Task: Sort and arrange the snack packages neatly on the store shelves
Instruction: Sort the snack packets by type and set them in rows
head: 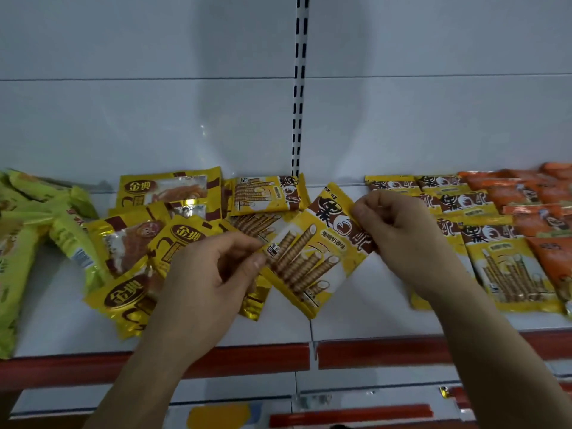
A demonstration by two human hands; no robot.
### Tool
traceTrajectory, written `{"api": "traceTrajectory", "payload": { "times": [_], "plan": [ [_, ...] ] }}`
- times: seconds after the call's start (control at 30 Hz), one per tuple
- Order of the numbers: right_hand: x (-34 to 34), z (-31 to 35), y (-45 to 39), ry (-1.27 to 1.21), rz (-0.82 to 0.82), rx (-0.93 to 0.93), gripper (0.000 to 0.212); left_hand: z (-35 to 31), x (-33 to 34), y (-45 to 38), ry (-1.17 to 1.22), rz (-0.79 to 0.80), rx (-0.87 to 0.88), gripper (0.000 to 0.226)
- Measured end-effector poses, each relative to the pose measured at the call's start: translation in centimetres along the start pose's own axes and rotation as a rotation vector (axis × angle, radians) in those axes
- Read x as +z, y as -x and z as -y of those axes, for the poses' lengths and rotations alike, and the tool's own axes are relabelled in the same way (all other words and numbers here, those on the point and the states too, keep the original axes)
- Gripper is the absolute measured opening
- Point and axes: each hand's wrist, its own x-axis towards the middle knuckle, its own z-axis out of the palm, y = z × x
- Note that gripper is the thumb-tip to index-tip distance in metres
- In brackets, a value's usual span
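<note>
Progress: we judge the sorting partly done; the right end of the shelf [340, 329] looks ordered, the middle and left end do not.
Done: on the right, yellow wafer-roll packs [507, 274] lie in overlapping rows, and orange packs [538, 209] sit grouped at the far right edge.
Left to do: gold packs [130, 292] lie jumbled left of centre, two more wafer-roll packs [266, 193] rest loose at the back edge behind them, and green packs [28, 230] sprawl at the left end.
Pack in hand: we hold one wafer-roll pack [312, 258] tilted above the middle of the shelf, between the jumble and the tidy rows.
Left hand [213, 270]: thumb and fingers pinched on the pack's lower left corner.
Right hand [399, 230]: fingers closed on its upper right edge.
Containers: we see no bins or boxes; the shelf carries everything.
Lower shelf [235, 394]: mostly out of view, contents unclear.
</note>
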Motion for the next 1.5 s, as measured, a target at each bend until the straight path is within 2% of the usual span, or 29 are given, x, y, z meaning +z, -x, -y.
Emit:
{"api": "traceTrajectory", "payload": {
  "times": [0.17,0.27,0.37,0.47,0.57,0.87,1.17,1.27,1.33,1.4,1.47,1.5],
  "plan": [
    [-4.0,0.5,-1.8,-0.066,0.134,0.058,0.013,0.1,1.8,-1.0,0.038,-0.045,-0.011,0.020],
    [-5.5,0.3,-4.8,0.270,0.075,-0.036,0.016,-1.2,3.7,-1.5,0.034,-0.062,0.030,0.035],
    [-5.6,0.5,-8.2,0.549,0.012,-0.118,0.011,-2.2,6.3,-2.9,-0.046,-0.079,0.075,0.020],
    [-5.9,0.1,-11.5,0.681,0.076,-0.160,0.011,-2.6,8.1,-5.2,-0.087,-0.069,0.029,0.013],
    [-5.7,-0.8,-14.1,0.799,0.144,-0.211,0.011,-2.6,9.3,-7.4,-0.145,-0.045,-0.024,0.015],
    [-3.6,-3.2,-16.7,1.052,0.222,-0.278,0.012,-1.1,11.9,-8.7,-0.251,-0.098,-0.040,0.014],
    [-2.9,-3.7,-16.1,1.217,0.169,-0.336,0.014,-0.9,13.0,-9.1,-0.285,-0.077,-0.049,0.014],
    [-3.1,-2.8,-15.5,1.251,0.146,-0.339,0.009,-1.1,13.0,-8.8,-0.281,-0.083,-0.027,0.017],
    [-2.6,-2.0,-14.8,1.193,0.105,-0.403,0.020,-1.5,12.5,-8.5,-0.235,-0.122,-0.013,0.018],
    [-1.5,-0.9,-13.5,0.965,0.138,-0.483,0.028,-1.9,11.2,-8.0,-0.225,-0.165,0.003,0.016],
    [0.2,0.1,-12.1,0.730,0.257,-0.516,0.026,-1.9,9.3,-7.3,-0.284,-0.218,0.016,0.014],
    [1.1,0.5,-11.7,0.690,0.330,-0.536,0.031,-1.7,8.2,-6.9,-0.318,-0.248,0.018,0.013]
  ]
}}
